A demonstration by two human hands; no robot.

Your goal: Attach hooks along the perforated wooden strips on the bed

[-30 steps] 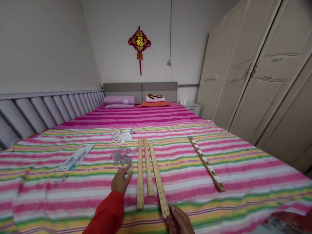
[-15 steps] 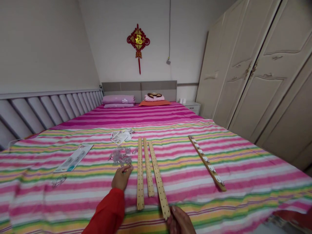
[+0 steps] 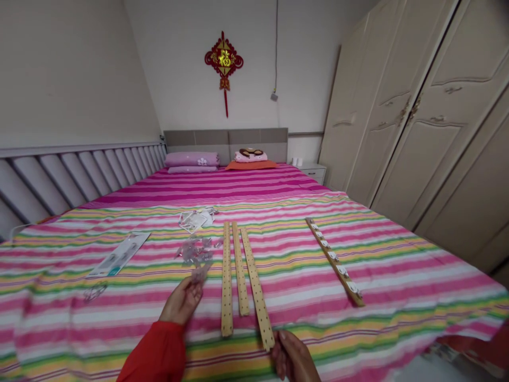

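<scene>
My left hand [image 3: 182,301] pinches a small clear plastic bag [image 3: 200,273] by its lower end, just nearer than a pile of similar clear bags [image 3: 195,250]. My right hand [image 3: 293,354] is closed, fingers curled, beside the near end of a perforated wooden strip [image 3: 257,289]; anything in its fingers is hidden. Two more strips lie to its left, a shorter one [image 3: 240,270] and a long one [image 3: 226,281]. Off to the right rests a darker strip [image 3: 334,260] bearing a row of white-and-metal pieces.
Everything lies on a striped bedspread [image 3: 294,286]. Beyond the bags are white cards [image 3: 196,218]. At left are a flat blister pack [image 3: 119,254] and thin wire-like rings [image 3: 95,291]. Pillows [image 3: 193,159] sit by the headboard, a bed rail [image 3: 91,175] at left and a wardrobe [image 3: 397,132] at right.
My left hand has drawn back toward me and to the left from the pile, now with a clear bag in its fingers. My right hand stays by the strip's end. The view has tilted slightly.
</scene>
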